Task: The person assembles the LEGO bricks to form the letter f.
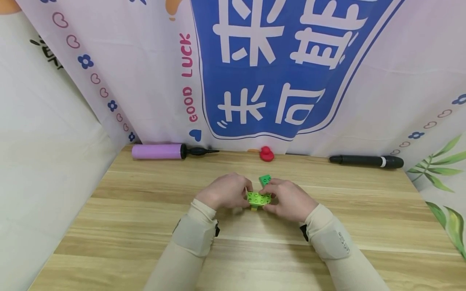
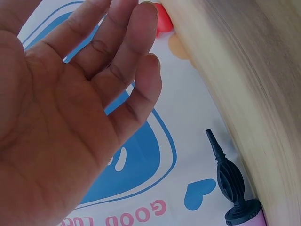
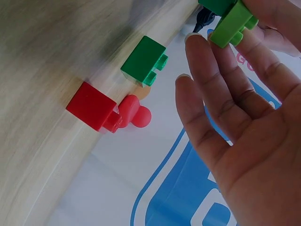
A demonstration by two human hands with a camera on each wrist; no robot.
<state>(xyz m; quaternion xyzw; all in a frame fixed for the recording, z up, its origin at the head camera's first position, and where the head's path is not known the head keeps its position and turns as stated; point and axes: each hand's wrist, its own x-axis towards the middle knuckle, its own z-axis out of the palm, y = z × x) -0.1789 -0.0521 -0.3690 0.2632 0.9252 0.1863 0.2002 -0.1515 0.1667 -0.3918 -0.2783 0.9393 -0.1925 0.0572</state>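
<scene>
My L hand [image 1: 228, 191] + R hand [image 1: 292, 199] pinch lime block [image 1: 259, 199] at opp. ends, prob. to steady it; green block [image 1: 265, 178] just behind.

The right fingers [image 1: 270, 188] hide part of the green brick [image 1: 265, 178] beyond them from me; the yellowish bit [image 1: 254, 208] under the lime brick [image 1: 255, 198] they hold is too small to tell.
</scene>
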